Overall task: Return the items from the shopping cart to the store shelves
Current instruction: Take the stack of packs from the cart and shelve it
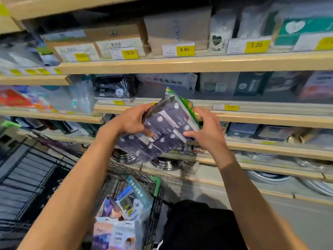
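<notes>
Head view: a dark blue multipack (164,130), tilted, is held up in front of the wooden store shelves (198,63), level with the middle tiers. A green-printed packet (187,107) is pressed against its far side. The left hand (129,121) is curled round the pack's upper left end; the right hand (207,130) is clamped on its right edge, thumb on the near face. Below, a black wire shopping cart (155,201) is seen, packaged goods (122,219) lying inside. Yellow price tags (185,49) are fixed along the shelf fronts; boxes are ranged behind them
</notes>
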